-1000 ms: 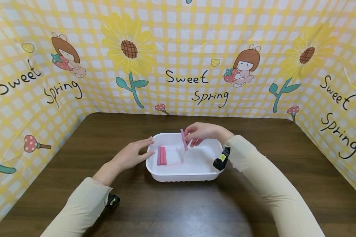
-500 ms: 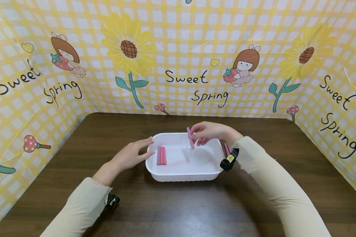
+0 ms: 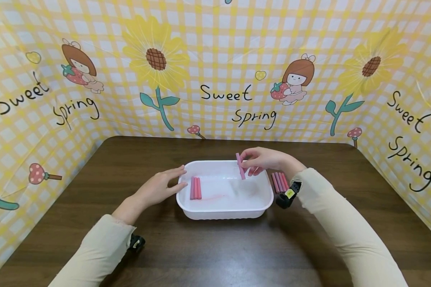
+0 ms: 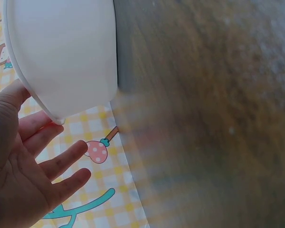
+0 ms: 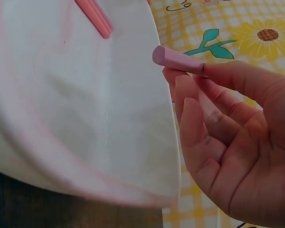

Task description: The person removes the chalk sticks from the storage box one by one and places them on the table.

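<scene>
A white plastic tray [image 3: 225, 210] stands on the table. My left hand [image 3: 158, 187] rests at its left rim, thumb and fingers spread; the left wrist view shows those fingers [image 4: 40, 133] right at the rim. Between thumb and fingertips my right hand [image 3: 261, 159] pinches a pink chalk stick [image 3: 240, 166] above the tray's back right part. The right wrist view shows the round end of this chalk stick [image 5: 180, 61] pointing out from the fingers. Inside the tray, three pink chalk sticks [image 3: 195, 188] lie side by side at the left end.
Several pink and reddish chalk sticks [image 3: 279, 182] lie in a row on the brown table [image 3: 208, 251], just right of the tray and partly hidden behind the right wrist's camera [image 3: 288, 195]. A yellow checked cloth [image 3: 215, 59] hangs around the table's back and sides.
My right hand has moved to the right with the chalk stick, from the tray's middle toward its right end. The row of chalk beside the tray has come into view. The left hand stays.
</scene>
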`<state>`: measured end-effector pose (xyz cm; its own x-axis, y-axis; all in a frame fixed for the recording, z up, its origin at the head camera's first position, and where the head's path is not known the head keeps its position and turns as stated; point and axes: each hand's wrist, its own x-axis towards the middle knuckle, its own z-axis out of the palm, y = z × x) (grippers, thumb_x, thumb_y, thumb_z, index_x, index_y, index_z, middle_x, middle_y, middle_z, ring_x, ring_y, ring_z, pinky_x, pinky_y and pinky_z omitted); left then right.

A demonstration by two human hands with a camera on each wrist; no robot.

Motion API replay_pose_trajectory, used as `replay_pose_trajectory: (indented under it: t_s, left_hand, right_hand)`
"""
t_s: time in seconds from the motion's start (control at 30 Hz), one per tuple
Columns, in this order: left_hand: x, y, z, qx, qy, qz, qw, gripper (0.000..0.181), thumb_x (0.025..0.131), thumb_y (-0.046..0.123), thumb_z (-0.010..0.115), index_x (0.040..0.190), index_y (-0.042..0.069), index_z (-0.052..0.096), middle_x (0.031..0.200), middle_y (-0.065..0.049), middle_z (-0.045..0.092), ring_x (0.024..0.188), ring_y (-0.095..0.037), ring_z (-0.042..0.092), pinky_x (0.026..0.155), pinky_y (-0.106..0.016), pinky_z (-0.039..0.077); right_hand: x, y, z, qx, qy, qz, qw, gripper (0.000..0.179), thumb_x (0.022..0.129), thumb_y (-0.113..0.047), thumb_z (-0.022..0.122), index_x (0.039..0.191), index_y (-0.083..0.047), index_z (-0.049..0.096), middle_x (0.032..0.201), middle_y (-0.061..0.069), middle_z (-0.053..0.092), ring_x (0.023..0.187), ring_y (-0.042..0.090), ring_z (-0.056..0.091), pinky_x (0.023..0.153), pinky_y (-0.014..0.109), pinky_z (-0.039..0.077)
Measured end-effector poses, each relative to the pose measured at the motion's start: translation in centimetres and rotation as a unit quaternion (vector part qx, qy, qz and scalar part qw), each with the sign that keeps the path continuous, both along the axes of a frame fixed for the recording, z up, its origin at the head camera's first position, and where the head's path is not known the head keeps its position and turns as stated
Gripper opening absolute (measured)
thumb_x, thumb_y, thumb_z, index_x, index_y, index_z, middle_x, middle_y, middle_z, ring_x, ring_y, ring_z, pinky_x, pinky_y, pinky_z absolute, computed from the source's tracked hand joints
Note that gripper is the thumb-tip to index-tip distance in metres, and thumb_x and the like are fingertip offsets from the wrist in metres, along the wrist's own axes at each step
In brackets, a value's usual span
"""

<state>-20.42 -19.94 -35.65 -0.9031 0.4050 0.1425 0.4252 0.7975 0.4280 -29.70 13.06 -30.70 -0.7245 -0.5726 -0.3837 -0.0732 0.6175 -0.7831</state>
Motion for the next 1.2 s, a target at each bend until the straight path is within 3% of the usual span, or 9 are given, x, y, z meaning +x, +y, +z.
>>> replay_pose_trajectory:
  t_s: [0.43,0.73,1.0,1.2]
  left_hand:
    - [-0.1,-0.1,-0.1,0.000,-0.003,0.002,1.0000,0.051,0.093,0.034,0.055,0.135,0.005,0.049,0.146,-0.013,0.041,0.133,-0.034,0.041,0.107,-0.053,0.036]
    - [-0.1,-0.1,-0.2,0.001,-0.003,0.001,1.0000,0.052,0.094,0.035,0.055,0.135,0.005,0.049,0.146,-0.013,0.041,0.133,-0.034,0.041,0.107,-0.052,0.036]
    - [0.0,-0.1,-0.1,0.002,-0.006,0.002,1.0000,0.051,0.093,0.034,0.055,0.135,0.005,0.049,0.147,-0.013,0.041,0.133,-0.034,0.041,0.107,-0.052,0.036]
    - [-0.1,-0.1,-0.1,0.004,-0.002,0.001,1.0000,0.051,0.093,0.033,0.056,0.135,0.005,0.050,0.146,-0.013,0.041,0.133,-0.033,0.042,0.107,-0.052,0.036]
  right_hand:
    - [0.3,2.9,-0.1,-0.039,-0.012,-0.014,0.9991,0.030,0.093,-0.022,0.057,0.117,-0.007,0.048,0.084,-0.001,0.068,0.076,0.015,0.060,0.070,0.025,0.052]
    - [0.5,5.0,-0.5,-0.053,-0.003,-0.016,0.9984,0.033,0.093,-0.021,0.056,0.119,-0.003,0.045,0.080,-0.002,0.066,0.073,0.013,0.059,0.078,0.032,0.053]
    - [0.5,6.9,-1.0,-0.064,0.007,-0.028,0.9976,0.034,0.094,-0.019,0.055,0.119,0.001,0.044,0.082,0.000,0.064,0.072,0.012,0.058,0.072,0.028,0.053]
    - [0.6,8.1,-1.6,-0.063,-0.008,-0.055,0.9965,0.033,0.094,-0.019,0.055,0.119,-0.001,0.044,0.078,-0.002,0.061,0.071,0.010,0.057,0.073,0.029,0.053]
